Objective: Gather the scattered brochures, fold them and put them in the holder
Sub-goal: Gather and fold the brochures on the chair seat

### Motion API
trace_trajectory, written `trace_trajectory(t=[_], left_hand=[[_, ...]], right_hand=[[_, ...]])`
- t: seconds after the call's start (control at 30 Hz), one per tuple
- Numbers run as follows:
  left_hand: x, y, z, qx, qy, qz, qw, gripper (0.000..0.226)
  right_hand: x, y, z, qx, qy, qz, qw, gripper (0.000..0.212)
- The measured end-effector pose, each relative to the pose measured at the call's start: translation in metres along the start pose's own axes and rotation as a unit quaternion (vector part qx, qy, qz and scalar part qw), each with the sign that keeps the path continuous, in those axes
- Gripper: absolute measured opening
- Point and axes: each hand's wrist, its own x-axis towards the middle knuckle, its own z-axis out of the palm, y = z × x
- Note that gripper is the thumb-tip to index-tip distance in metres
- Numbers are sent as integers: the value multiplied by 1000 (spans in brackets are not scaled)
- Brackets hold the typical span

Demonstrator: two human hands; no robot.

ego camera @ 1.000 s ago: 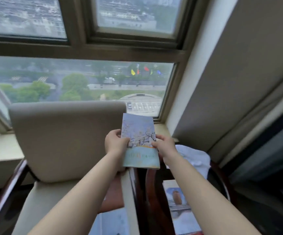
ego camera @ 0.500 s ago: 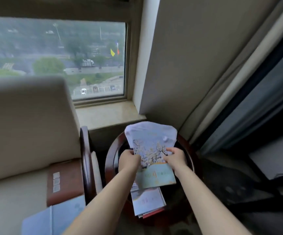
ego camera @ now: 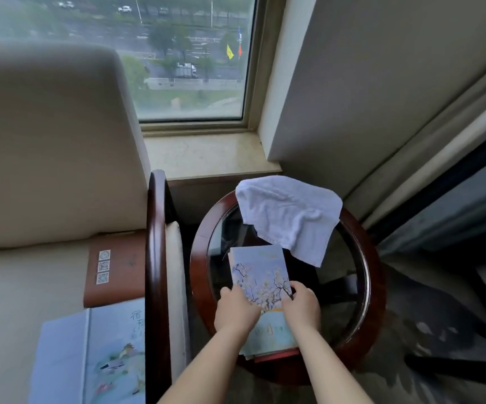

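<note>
A folded brochure with white blossoms on a blue cover lies on top of a small stack of brochures on the round glass-topped side table. My left hand grips its left edge and my right hand grips its right edge. An unfolded blue brochure with a painted scene and Chinese characters lies open on the armchair seat at lower left. I see no holder in this view.
A white towel drapes over the table's far side. A brown leather folder with QR codes lies on the cream armchair. The chair's dark wooden arm separates seat and table. Window sill and curtain stand behind.
Both hands have carried the blossom brochure from up in front of the window down onto the stack on the round table. My view has tilted down and to the right.
</note>
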Motion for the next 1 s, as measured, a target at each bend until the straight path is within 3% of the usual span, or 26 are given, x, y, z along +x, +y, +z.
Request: trace_trajectory(t=[0.13,0.23,0.33,0.47,0.73,1.0], left_hand=[[-4,6,-38,78,-8,41,996,36],[-16,17,-105,160,55,119,978,36],[-43,31,-195,226,124,173,951,39],[-87,32,-313,219,208,190,934,45],[-153,-63,-460,276,264,135,914,54],[-153,-167,-474,307,248,126,910,55]], right_hand=[[-9,-31,-28,-91,-17,-43,995,26],[-21,-87,-67,-155,-23,-112,981,35],[-44,-167,-111,-190,19,-189,963,40],[-90,-279,-142,-205,62,-288,933,48],[-218,-424,-74,-233,89,-411,877,50],[-268,-434,15,-243,63,-367,896,47]])
